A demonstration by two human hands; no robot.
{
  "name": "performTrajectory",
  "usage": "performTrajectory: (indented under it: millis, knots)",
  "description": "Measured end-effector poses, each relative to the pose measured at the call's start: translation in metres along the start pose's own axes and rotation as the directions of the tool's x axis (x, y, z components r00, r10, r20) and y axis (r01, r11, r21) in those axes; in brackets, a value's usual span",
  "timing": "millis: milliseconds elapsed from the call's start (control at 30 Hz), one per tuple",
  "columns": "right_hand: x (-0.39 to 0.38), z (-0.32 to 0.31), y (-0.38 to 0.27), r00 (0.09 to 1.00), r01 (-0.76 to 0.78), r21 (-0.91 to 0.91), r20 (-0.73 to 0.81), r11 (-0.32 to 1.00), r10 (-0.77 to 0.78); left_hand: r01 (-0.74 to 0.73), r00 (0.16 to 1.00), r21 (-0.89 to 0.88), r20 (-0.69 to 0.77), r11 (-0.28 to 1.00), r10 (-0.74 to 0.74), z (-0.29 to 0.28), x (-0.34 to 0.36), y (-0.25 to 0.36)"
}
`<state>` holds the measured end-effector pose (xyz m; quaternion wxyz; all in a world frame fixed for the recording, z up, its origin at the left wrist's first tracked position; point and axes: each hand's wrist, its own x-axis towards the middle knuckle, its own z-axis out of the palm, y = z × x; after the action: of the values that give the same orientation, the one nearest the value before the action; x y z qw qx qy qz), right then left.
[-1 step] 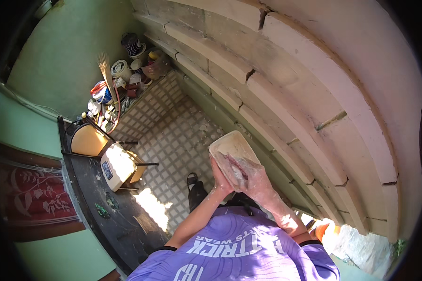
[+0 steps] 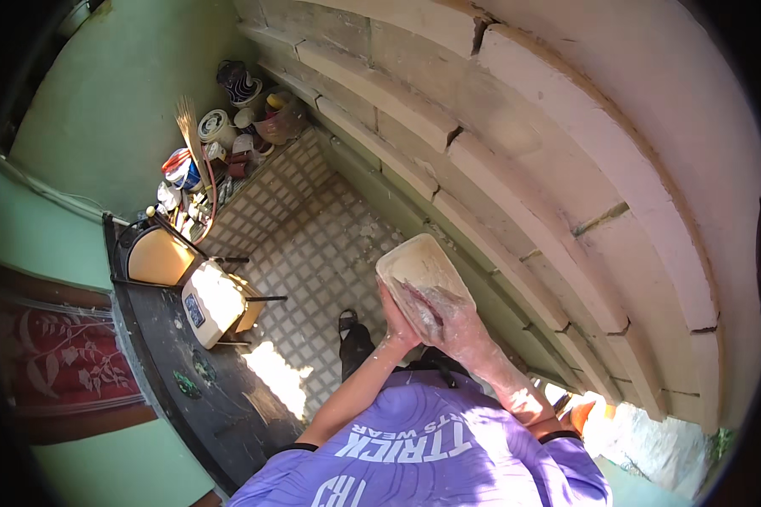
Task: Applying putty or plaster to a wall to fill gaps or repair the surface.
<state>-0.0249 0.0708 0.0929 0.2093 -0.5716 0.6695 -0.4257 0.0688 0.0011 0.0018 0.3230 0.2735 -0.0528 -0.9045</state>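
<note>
A whitish, rounded-rectangular plastic tub (image 2: 421, 254) is held tilted in front of my waist. My left hand (image 2: 396, 319) supports it, closed around its left side with the thumb along the wall. My right hand (image 2: 457, 328) reaches into the tub over the near right side, smeared with white powder or paste up to the forearm. Its fingers look curled inside against pale residue, and whatever they hold is hidden. The bottom of the tub is mostly covered by this hand.
Unpainted stepped ledges (image 2: 533, 177) rise along the right. On the left, a chair (image 2: 156, 253) and a sunlit cream container (image 2: 210, 300) are by a dark counter (image 2: 165, 338). Buckets, a straw broom (image 2: 190, 135) and clutter crowd the far corner above the tiled floor (image 2: 313, 245).
My right hand's fingers have shifted slightly inside the tub, further to the left. The left hand keeps its hold, and the tub stays nearly in place.
</note>
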Motion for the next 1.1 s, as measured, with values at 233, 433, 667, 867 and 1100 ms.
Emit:
performTrajectory:
  millis: [233, 433, 667, 867, 1100]
  knots:
    - [0.066, 0.043, -0.020, 0.983, -0.146, -0.193, -0.142, 0.970, 0.119, -0.032, 0.964, 0.067, 0.264, 0.997, 0.013, -0.014, 0.038, 0.094]
    - [0.092, 0.102, -0.047, 0.934, -0.340, -0.266, -0.204, 0.902, 0.292, 0.024, 0.959, 0.119, 0.278, 0.993, -0.056, -0.007, 0.042, 0.147]
    - [0.106, 0.131, -0.088, 0.939, -0.132, -0.292, -0.344, 0.947, 0.024, 0.222, 0.935, 0.252, 0.217, 0.942, -0.279, -0.021, 0.045, 0.179]
    - [0.092, 0.109, -0.074, 0.847, -0.382, -0.166, -0.458, 0.909, 0.272, 0.322, 0.871, 0.250, 0.299, 0.913, -0.389, -0.002, 0.050, 0.181]
    - [0.087, 0.106, -0.087, 0.813, -0.375, -0.027, -0.490, 0.927, 0.314, 0.357, 0.860, 0.270, 0.277, 0.894, -0.428, -0.005, 0.052, 0.157]
